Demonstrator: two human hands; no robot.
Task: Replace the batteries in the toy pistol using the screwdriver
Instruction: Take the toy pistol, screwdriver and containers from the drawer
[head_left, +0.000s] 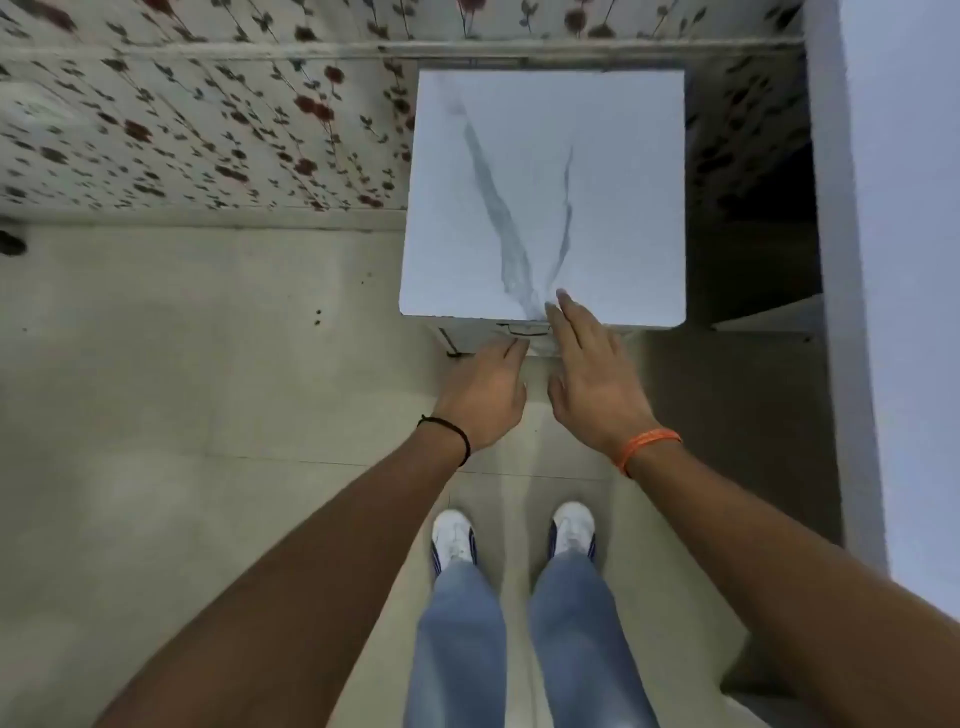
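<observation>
Judging by the reach, the work is at its very start: fetching what is needed, since neither the toy pistol, the screwdriver nor any batteries can be seen anywhere in view, and they may lie inside the cabinet. A person stands on the pale tiled floor (182, 364) before a small white cabinet with a grey-veined marble-look top (597, 156), set against a wall papered in red and dark flowers (182, 119). The left hand (483, 400) stretches toward the thin metal drawer handle (524, 328) just under the front edge of the top, its fingertips at or just short of the handle; contact cannot be made out. The right hand (592, 369) lies with straight fingers over the front edge of the top, near its middle, fingertips seemingly resting on the marble-look face. Both hands are spread flat and relaxed, holding nothing. The next move likely calls for hooking fingers round the handle and drawing the drawer out, the other hand steadying the cabinet.
</observation>
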